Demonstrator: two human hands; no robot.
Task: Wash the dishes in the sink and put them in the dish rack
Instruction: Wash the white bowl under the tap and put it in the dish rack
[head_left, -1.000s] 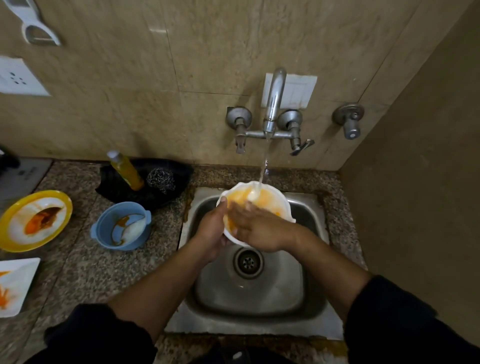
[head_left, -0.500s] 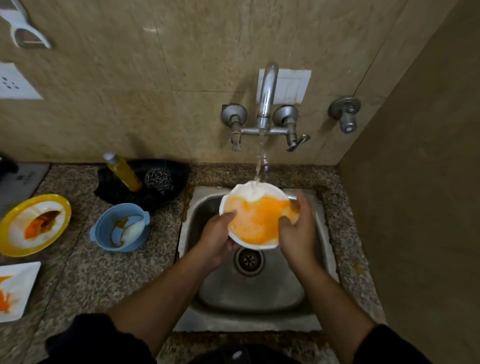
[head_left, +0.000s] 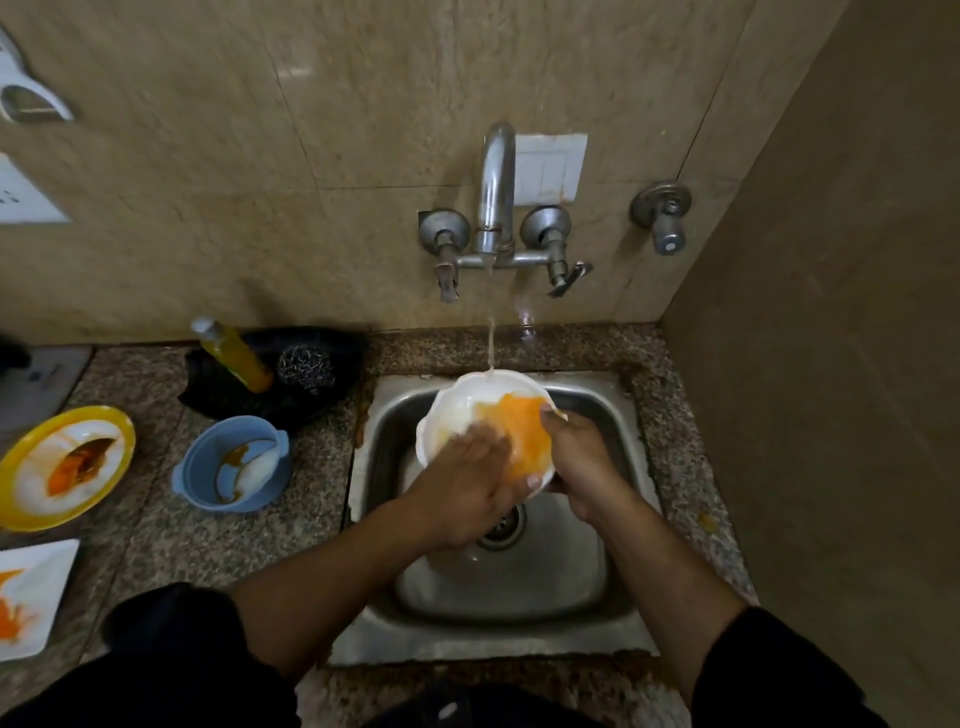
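Now the left hand (head_left: 467, 488) has left the rim and lies with straight fingers inside the white bowl (head_left: 467, 410), rubbing at its orange residue. The right hand (head_left: 582, 457) grips the bowl's right edge, holding it over the back of the sink (head_left: 519, 644) under the tap (head_left: 496, 192). Scrubbing is under way, so racking looks some way off.

The left arm (head_left: 322, 571) comes in from 7 o'clock and points to 1 o'clock. The right arm (head_left: 665, 566) comes in from 5 o'clock and points to 11 o'clock. Both arms are bare up to the dark sleeves (head_left: 171, 649). The left hand (head_left: 462, 483) is flat, back up, with straight fingers pressing inside the bowl (head_left: 467, 410). The right hand (head_left: 576, 462) curls round the bowl's edge at 3 o'clock. The hands are just beside each other.
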